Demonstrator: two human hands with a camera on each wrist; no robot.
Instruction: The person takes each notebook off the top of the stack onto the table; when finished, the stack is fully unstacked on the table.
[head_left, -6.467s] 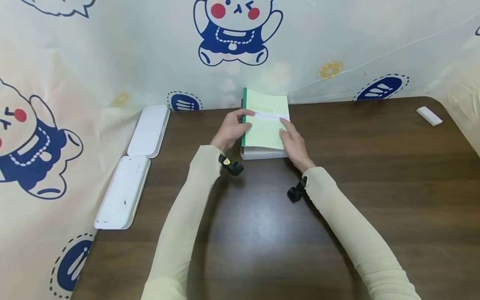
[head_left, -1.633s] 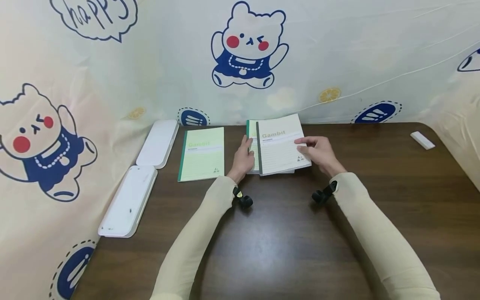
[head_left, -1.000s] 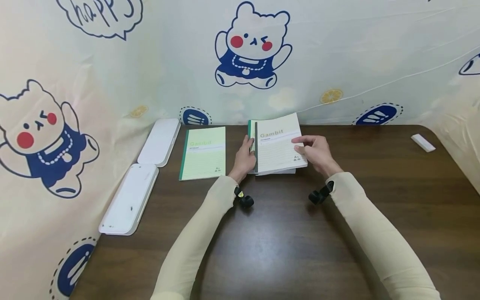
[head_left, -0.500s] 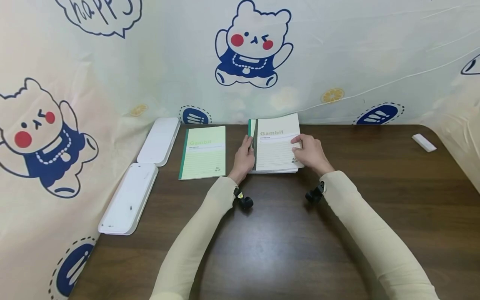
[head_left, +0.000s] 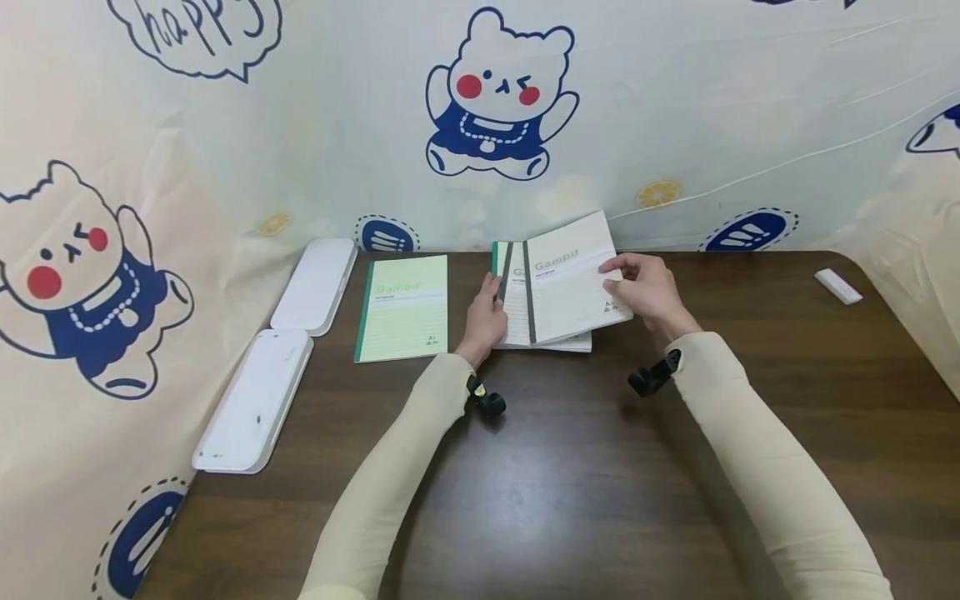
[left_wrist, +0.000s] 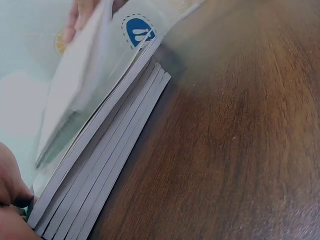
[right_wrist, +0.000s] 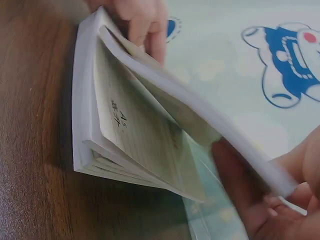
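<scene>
My right hand (head_left: pixel 651 293) pinches the right edge of a pale notebook (head_left: pixel 573 287) with a dark spine and "Gambit" on its cover. That notebook is tilted and raised off a stack of notebooks (right_wrist: pixel 86 100). On the stack below shows a second dark-spined notebook (head_left: pixel 516 292), and a green spine peeks out at its left. My left hand (head_left: pixel 486 321) holds the stack at its spine side; in the left wrist view its fingers (left_wrist: pixel 10 182) close on the near corner. A green-spined notebook (head_left: pixel 405 308) lies flat to the left of my left hand.
Two white rounded cases (head_left: pixel 255 400) lie end to end along the table's left edge. A small white block (head_left: pixel 838 286) lies at the far right. A printed cloth (head_left: pixel 315 125) hangs behind the brown table (head_left: pixel 555 500).
The green-spined notebook, earlier under both hands, now lies apart at left. In the last half second my right hand has lifted a pale notebook up and right, uncovering another. My left hand stayed.
</scene>
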